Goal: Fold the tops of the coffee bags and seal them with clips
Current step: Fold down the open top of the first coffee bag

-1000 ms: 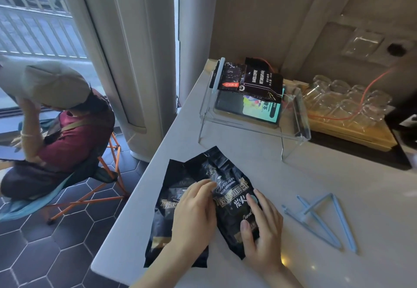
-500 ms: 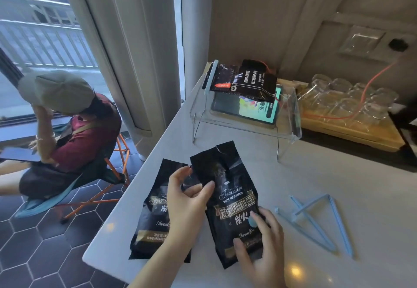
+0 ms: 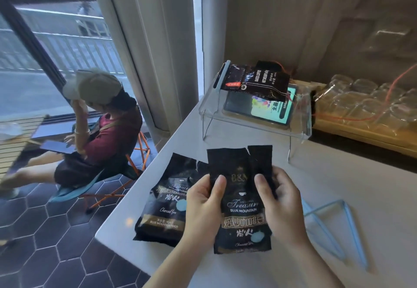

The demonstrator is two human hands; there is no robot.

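Both hands grip one coffee bag (image 3: 242, 206) by its sides: left hand (image 3: 203, 206) on its left edge, right hand (image 3: 282, 202) on its right, thumbs pressed on the front, the torn top standing unfolded above them. Its bottom rests on the counter (image 3: 338, 186). A second bag (image 3: 167, 202) lies flat just left, partly behind the left hand, its top also open. Blue clips (image 3: 334, 226) lie spread on the counter to the right, apart from both hands. Farther back stands a clear stand (image 3: 255, 118) bearing a phone (image 3: 259, 105) and dark packets (image 3: 255, 80); glasses (image 3: 365, 98) sit on a tray beyond. A seated person (image 3: 99, 125) is at left, below the counter.
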